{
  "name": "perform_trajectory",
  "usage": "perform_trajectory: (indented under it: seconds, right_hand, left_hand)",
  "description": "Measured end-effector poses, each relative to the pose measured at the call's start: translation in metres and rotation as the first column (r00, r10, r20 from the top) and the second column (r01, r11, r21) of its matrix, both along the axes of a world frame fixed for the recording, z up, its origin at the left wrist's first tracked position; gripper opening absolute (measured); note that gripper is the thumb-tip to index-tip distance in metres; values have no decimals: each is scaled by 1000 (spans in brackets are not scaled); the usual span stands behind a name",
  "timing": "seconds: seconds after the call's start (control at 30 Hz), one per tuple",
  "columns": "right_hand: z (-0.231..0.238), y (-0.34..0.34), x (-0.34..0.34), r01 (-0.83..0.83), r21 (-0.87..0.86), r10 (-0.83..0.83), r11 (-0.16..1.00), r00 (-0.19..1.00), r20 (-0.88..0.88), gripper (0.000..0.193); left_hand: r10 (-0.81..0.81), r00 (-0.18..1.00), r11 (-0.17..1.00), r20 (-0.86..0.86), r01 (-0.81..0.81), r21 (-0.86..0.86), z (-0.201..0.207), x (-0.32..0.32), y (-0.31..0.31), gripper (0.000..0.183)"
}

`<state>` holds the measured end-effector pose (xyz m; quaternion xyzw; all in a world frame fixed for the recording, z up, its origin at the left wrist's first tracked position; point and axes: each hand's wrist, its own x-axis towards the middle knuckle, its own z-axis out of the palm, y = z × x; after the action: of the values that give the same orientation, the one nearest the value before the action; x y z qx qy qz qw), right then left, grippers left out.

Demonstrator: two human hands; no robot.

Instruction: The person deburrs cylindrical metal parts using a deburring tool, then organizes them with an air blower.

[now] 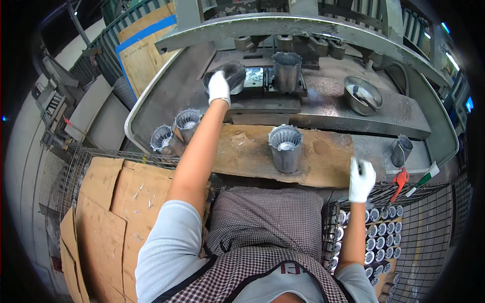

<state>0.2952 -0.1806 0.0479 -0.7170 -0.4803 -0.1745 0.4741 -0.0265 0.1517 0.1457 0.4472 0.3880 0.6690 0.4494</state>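
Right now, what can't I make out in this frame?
In the head view:
Left hand: its back hides most fingers, so the grip on the dark part is unclear.
Bowl: contents too small to identify.
Ribbed housing nearest the left forearm: partly hidden by it.
Round parts in the wire basket: some hidden by the right forearm.

Dark grey rounded metal part [236, 76] is held tilted, partly covered; positioned left of upright ribbed grey metal cylinder [287, 73].
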Motion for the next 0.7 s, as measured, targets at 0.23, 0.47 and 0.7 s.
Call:
perform_trajectory:
  seconds: [0.23,0.47,0.7]
  right_hand:
    - [-26,-96,40,132,-27,-134,991,987,-86,11]
    - [-32,-122,80,301,-88,-296,950,953,60,28]
    - [-61,-127,189,663,-242,-674,709,738,46,88]
  left_hand:
    - [118,151,990,-981,-89,106,-38,31,31,61]
    - [128,-170,974,-977,-164,156,-24,34,3,64]
    - [268,822,962,-502,-199,186,-79,48,-101,71]
